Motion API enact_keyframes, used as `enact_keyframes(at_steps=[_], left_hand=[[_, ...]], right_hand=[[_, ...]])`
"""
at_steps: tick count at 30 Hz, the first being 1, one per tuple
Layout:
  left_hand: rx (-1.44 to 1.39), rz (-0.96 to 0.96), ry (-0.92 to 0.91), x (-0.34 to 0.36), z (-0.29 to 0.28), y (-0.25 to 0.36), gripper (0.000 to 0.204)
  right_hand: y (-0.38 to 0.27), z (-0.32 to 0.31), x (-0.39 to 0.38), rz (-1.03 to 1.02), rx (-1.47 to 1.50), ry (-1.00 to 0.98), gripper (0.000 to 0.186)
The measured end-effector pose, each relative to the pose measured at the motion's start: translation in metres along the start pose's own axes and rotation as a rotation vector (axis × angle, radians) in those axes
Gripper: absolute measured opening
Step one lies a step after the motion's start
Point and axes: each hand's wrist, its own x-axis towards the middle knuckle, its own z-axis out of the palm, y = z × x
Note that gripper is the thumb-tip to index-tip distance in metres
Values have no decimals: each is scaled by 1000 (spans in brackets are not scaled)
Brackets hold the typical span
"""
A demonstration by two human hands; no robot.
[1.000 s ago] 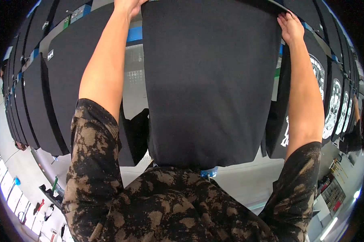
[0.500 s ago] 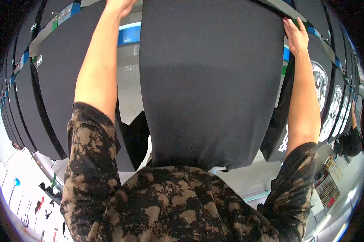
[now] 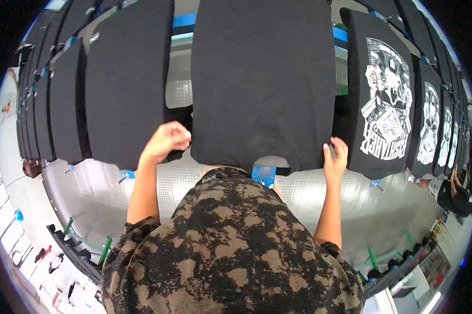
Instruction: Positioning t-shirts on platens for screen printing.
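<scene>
Head view: black shirt [image 3: 265,78] spread flat, centre, right in front of the wearer. Left hand [image 3: 166,141] by its lower left edge, fingers curled in, can't tell if cloth is gripped. Right hand [image 3: 336,159] at lower right edge, thumb parted from loosely bent fingers, holding nothing. Plain black shirt [image 3: 128,78] to left, white-printed black shirt [image 3: 388,94] to right. Grey metal surface [image 3: 306,196] underneath, blue bracket [image 3: 263,176] at lower edge. Bright windows [image 3: 8,222] far left, another person [image 3: 457,199] far right

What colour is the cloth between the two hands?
The cloth is plain black, best seen in the head view.
</scene>
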Motion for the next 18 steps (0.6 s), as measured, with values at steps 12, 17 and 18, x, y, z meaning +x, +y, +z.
enact_keyframes(at_steps=[12,17,18], left_hand=[[172,19,156,-75,48,-121,43],[167,21,317,-112,46,-172,36],[109,15,408,-116,43,-196,35]], right_hand=[[-43,-1,-49,126,281,50,36],[-65,-16,-38,49,585,-288,19],[-90,-20,-36,8,599,-353,18]])
